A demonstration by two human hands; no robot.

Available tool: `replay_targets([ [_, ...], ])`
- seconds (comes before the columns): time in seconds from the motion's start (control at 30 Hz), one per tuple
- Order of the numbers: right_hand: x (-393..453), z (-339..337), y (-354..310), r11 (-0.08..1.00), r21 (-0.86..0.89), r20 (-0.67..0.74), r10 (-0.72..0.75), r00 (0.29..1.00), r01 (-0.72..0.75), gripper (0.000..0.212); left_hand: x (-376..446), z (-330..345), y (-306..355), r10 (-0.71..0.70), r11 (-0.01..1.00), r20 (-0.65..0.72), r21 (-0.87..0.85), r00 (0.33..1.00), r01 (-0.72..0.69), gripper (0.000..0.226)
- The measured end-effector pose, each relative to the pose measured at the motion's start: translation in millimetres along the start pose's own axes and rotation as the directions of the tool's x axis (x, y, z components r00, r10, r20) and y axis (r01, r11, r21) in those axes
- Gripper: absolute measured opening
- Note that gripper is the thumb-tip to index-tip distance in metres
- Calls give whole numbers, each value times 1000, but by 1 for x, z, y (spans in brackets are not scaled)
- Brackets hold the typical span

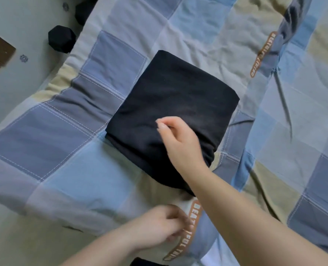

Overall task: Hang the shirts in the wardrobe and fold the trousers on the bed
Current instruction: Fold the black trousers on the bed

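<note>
Trousers [171, 116], black and folded into a thick rectangle, lie mid-bed on the patchwork quilt [63, 150]. Right hand [180, 143] hovers at their 6 o'clock end, fingertips curled, holding nothing visible. Left hand [159, 225], at the quilt's 6 o'clock edge, is blurred; grip unclear.

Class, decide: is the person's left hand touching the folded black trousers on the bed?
Apart. The head view shows the left hand on the patchwork quilt, with bare quilt between it and the folded black trousers.
</note>
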State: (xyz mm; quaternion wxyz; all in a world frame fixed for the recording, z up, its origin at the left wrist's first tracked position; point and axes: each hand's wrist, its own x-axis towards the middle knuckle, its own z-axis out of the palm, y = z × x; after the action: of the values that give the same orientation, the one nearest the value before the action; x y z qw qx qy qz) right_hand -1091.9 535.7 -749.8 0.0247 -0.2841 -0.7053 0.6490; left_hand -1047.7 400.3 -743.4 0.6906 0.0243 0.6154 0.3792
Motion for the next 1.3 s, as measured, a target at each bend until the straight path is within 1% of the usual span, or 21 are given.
replay_targets([
  [0.07, -17, -31, 22, 996, -71, -164, 51, 985, -63, 11, -3, -8, 22, 50, 979, 38, 197, 998, -57, 10],
  [0.13, -38, -59, 48, 966, -120, -280, 187, 941, -228, 12, -1, -18, 57, 113, 965, 53, 234, 992, -122, 13],
  [0.17, -47, -68, 61, 937, -133, -291, 275, 916, -324, 14, 5, -23, 74, 123, 962, 58, 240, 991, -133, 14],
  [0.27, -67, -76, 87, 845, -64, -179, 514, 839, -532, 15, 30, -24, 132, 143, 956, 44, 254, 989, -150, 14],
  [0.33, -69, -74, 91, 816, 4, -100, 575, 812, -578, 21, 56, -23, 162, 267, 923, -53, 302, 962, -239, 15],
  [0.37, -68, -73, 89, 800, 50, -58, 600, 798, -597, 24, 70, -23, 174, 360, 868, -111, 405, 927, -288, 16],
  [0.43, -63, -71, 84, 756, 90, 42, 647, 761, -648, 28, 100, -26, 194, 535, 663, -157, 687, 830, -297, 22],
  [0.5, -58, -71, 82, 721, 72, 107, 682, 724, -689, 31, 132, -27, 208, 637, 407, -105, 887, 764, -217, 32],
  [0.6, -56, -74, 84, 700, 71, 147, 697, 702, -711, 32, 170, -25, 218, 705, 56, -51, 998, 708, 16, 36],
  [0.63, -56, -77, 87, 711, 58, 147, 688, 711, -701, 32, 179, -24, 221, 718, -5, -67, 995, 692, 102, 37],
  [0.67, -56, -80, 88, 729, 41, 141, 673, 726, -684, 32, 184, -24, 222, 730, -29, -96, 985, 677, 171, 38],
  [0.73, -58, -81, 93, 769, 30, 103, 633, 767, -639, 30, 191, -27, 227, 761, -9, -142, 973, 633, 230, 32],
  [0.83, -73, -64, 99, 826, 87, -9, 560, 829, -557, 34, 196, -31, 227, 801, 89, -183, 978, 571, 188, 23],
  [0.9, -86, -48, 104, 829, 181, -60, 547, 835, -529, 35, 198, -30, 222, 784, 104, -176, 983, 595, 153, 22],
  [0.97, -90, -41, 106, 826, 116, -115, 562, 819, -551, 27, 197, -28, 215, 775, 108, -162, 986, 611, 123, 22],
  [1.03, -91, -43, 104, 844, 0, -157, 530, 833, -537, 23, 189, -25, 206, 806, 150, -148, 988, 573, 44, 27],
  [1.07, -92, -43, 102, 859, -64, -176, 491, 853, -508, 33, 181, -24, 198, 829, 149, -121, 989, 545, -8, 33],
  [1.13, -94, -44, 92, 890, -244, -265, 320, 910, -384, 61, 159, -30, 179, 867, 82, -25, 992, 498, -93, 43],
  [1.2, -90, -43, 83, 868, -466, -300, 30, 953, -174, 67, 139, -48, 157, 867, -31, 73, 995, 492, -94, 46],
  [1.23, -85, -40, 79, 830, -555, -265, -112, 958, -57, 64, 132, -58, 146, 851, -87, 119, 992, 512, -87, 46],
  [1.3, -77, -26, 78, 753, -649, -108, -230, 967, 106, 57, 122, -78, 127, 789, -162, 166, 985, 591, -60, 48],
])
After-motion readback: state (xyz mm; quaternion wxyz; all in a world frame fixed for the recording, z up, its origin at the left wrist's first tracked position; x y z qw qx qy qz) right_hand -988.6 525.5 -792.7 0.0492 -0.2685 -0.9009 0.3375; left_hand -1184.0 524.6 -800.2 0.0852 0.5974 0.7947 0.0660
